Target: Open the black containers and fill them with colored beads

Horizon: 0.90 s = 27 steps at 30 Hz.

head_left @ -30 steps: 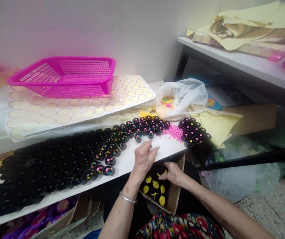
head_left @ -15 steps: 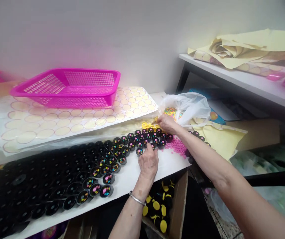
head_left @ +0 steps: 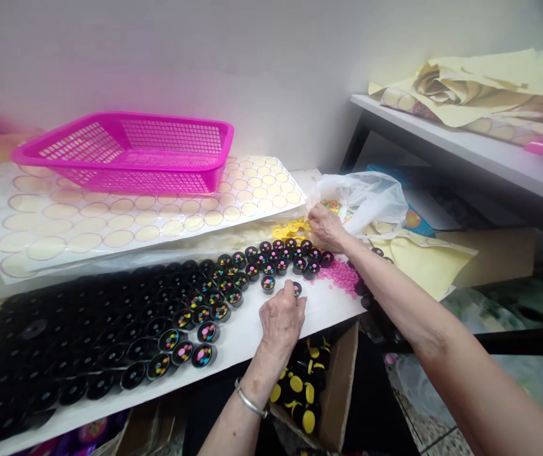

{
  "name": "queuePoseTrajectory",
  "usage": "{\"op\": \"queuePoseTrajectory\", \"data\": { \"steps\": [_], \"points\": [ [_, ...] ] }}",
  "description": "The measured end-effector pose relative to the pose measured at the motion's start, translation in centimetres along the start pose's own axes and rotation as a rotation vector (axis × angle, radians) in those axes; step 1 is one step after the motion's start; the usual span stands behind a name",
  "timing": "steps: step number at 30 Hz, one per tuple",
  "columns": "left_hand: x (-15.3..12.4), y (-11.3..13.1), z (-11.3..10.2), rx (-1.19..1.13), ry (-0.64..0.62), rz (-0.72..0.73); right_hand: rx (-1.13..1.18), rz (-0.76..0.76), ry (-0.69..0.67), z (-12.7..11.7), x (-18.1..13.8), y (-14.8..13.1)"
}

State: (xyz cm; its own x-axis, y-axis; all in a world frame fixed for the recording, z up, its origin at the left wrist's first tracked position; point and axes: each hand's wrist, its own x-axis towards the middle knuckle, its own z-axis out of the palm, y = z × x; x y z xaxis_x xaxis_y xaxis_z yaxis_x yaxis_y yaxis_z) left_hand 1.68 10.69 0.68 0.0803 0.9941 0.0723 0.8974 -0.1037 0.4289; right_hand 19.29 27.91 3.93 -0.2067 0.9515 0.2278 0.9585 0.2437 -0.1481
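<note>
My left hand (head_left: pixel 281 316), with a silver bangle on the wrist, is closed on a small black cup (head_left: pixel 297 289) with coloured beads in it, just above the white table near its front edge. My right hand (head_left: pixel 327 225) reaches to the back, its fingertips pressed together at the pile of yellow ring-shaped pieces (head_left: pixel 289 229); whatever they pinch is hidden. A clear plastic bag (head_left: pixel 376 196) of multicoloured beads lies beside that hand. Between the hands stand several bead-filled black cups (head_left: pixel 268 283), and pink beads (head_left: pixel 340 275) are scattered under my right forearm.
Rows of black cups (head_left: pixel 110 348) cover the table's left side. Behind them a pink basket (head_left: pixel 124 161) rests on sheets of round labels (head_left: pixel 171 225). Below the table edge, a cardboard box (head_left: pixel 342 386) holds black pieces with yellow caps (head_left: pixel 295 383). A white shelf (head_left: pixel 442 136) stands at right.
My left hand has drawn a bead-filled black cup out of the group toward the table's front edge. My right hand stays by the yellow pieces. The view has shifted slightly.
</note>
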Motion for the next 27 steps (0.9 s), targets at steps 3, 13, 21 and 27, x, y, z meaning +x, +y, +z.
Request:
{"op": "queuePoseTrajectory", "data": {
  "steps": [3,13,21,27],
  "points": [
    [-0.3,0.0,-0.3,-0.215,0.076,0.003,0.003,-0.015,0.193,-1.0,-1.7,-0.3],
    [0.8,0.5,-4.1,-1.658,-0.280,-0.389,0.258,-0.491,0.328,-3.3,-15.4,-8.2],
    [1.2,-0.7,-3.1,-1.496,-0.126,-0.353,0.786,-0.276,0.068,-1.9,-15.3,-8.7],
    [2.0,-0.5,-1.2,-1.286,0.035,-0.341,0.657,-0.226,0.083,0.5,-14.4,-7.8]
  ]
}}
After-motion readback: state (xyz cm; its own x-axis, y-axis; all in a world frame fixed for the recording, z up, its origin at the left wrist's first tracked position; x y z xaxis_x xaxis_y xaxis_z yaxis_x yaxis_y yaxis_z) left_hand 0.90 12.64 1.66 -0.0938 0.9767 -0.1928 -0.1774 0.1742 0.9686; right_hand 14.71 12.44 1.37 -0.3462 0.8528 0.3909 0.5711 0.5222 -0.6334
